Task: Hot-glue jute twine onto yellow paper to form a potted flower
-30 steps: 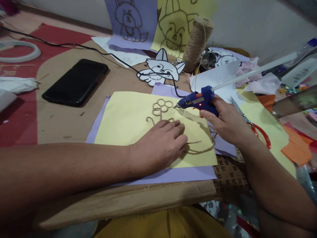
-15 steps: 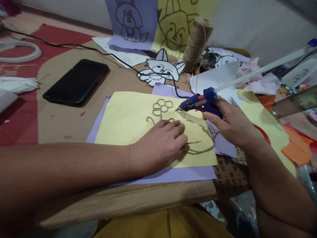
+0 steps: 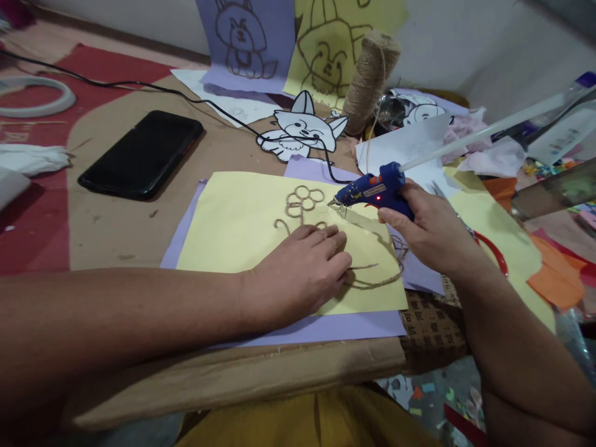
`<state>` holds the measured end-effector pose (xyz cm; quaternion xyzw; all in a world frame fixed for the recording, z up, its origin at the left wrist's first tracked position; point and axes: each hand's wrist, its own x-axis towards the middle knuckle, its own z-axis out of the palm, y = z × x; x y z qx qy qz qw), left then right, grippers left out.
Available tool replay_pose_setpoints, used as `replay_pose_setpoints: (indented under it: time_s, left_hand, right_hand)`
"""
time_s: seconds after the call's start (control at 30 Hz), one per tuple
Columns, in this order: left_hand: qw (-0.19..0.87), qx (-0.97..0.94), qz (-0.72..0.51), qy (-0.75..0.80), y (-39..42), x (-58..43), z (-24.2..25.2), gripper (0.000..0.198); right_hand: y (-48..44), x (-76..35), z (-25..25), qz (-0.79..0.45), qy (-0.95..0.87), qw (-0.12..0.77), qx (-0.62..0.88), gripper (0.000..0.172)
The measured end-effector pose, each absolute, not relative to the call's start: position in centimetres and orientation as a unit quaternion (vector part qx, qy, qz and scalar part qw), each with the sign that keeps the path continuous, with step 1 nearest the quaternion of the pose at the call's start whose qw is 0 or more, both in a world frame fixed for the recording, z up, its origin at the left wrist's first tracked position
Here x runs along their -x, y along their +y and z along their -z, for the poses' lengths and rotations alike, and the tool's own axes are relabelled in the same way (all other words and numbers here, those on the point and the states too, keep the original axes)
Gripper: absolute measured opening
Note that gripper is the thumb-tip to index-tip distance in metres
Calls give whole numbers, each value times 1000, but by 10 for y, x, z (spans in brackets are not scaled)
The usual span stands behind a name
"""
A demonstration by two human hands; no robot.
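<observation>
My right hand (image 3: pixel 431 226) is wrapped round a blue hot glue gun (image 3: pixel 375 191) with a red light on and a long clear glue stick in its back. The nozzle is at the yellow sheet (image 3: pixel 233 230), just right of a flower outline (image 3: pixel 305 200) made of twine. Faint thin lines show by the tip. Curled against the sheet, my left hand (image 3: pixel 307 264) has its fingers together, and a loose length of twine (image 3: pixel 372 285) comes out from under them. Its fingertips are partly hidden. Lilac paper (image 3: pixel 298 332) lies beneath the yellow sheet.
A black phone (image 3: pixel 142 154) lies at left. Behind are a cut-out fox (image 3: pixel 305 127), a twine spool (image 3: pixel 370 81) and propped drawings (image 3: pixel 244 43). The gun's black cord (image 3: pixel 200 99) crosses the table. Red-handled scissors (image 3: pixel 493 251) and paper scraps lie at right.
The glue gun's tip has shifted very slightly left over the yellow sheet. More of the red scissors handle shows beside my right wrist. My left hand stays in place.
</observation>
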<state>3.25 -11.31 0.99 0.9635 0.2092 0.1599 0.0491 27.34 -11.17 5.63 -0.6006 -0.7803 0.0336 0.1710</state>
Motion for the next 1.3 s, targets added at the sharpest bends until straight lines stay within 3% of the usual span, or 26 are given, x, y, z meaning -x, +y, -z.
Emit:
replay_pose_setpoints:
  time_s: [1.3]
  left_hand:
    - [50, -966, -146, 206, -113, -32, -11, 23]
  right_hand:
    - [-113, -276, -61, -46, -791, 171, 586, 26]
